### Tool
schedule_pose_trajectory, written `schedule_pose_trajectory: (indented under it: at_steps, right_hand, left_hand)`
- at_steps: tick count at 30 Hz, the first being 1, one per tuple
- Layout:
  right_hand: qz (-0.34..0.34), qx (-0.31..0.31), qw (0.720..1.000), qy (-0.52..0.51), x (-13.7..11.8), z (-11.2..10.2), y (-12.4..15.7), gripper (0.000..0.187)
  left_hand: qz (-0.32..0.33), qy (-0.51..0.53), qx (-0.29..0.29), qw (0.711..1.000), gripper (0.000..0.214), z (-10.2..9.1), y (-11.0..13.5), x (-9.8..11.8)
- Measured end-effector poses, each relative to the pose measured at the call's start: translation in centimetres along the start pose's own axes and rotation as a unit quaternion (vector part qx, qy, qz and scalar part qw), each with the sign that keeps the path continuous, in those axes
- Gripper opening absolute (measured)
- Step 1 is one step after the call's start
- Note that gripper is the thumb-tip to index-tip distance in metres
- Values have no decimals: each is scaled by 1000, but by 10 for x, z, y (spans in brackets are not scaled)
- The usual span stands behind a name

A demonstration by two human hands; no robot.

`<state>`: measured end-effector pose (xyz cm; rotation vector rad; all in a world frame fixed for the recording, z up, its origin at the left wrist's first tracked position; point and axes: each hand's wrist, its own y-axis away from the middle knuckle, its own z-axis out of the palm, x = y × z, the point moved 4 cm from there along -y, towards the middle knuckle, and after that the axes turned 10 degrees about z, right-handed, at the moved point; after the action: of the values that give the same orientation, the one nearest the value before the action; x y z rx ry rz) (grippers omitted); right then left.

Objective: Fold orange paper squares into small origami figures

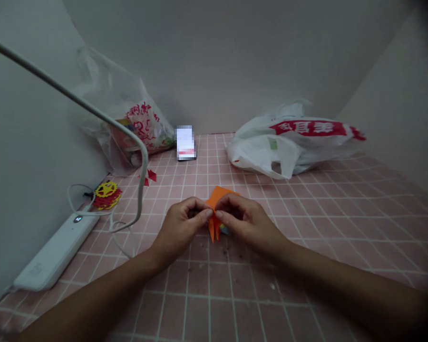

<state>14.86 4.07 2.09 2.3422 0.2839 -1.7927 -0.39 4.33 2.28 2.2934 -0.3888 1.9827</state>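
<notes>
An orange piece of folded paper [219, 192] is held up between both hands near the middle of the head view. My left hand [185, 221] pinches its left side between thumb and forefinger. On the other side, my right hand [244, 216] pinches it the same way, the two thumb tips almost meeting. Narrow pointed flaps of the paper hang down below the thumbs. Part of the paper is hidden behind the fingers. A small bluish-yellow thing shows just under the right thumb, too small to name.
A white power strip [57, 249] lies at left, with a pale cable [142, 190] arching above. Near it are yellow and red cut-out shapes [107, 194] and red scraps [150, 177]. Behind stand a filled plastic bag [142, 126], a lit phone [185, 142] and a white plastic bag [288, 142].
</notes>
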Motion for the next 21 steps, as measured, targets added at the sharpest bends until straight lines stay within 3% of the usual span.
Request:
schedule_pose_trajectory:
  at_steps: [5,21]
  right_hand:
    - [46,-43,996,-59,5,3,-5,7]
    - [25,6,997,71,3,7,2,17]
  left_hand:
    - [13,-17,-1,1000,14,0,1,-1]
    - [-18,6,-26,999,16,4,-1,-11]
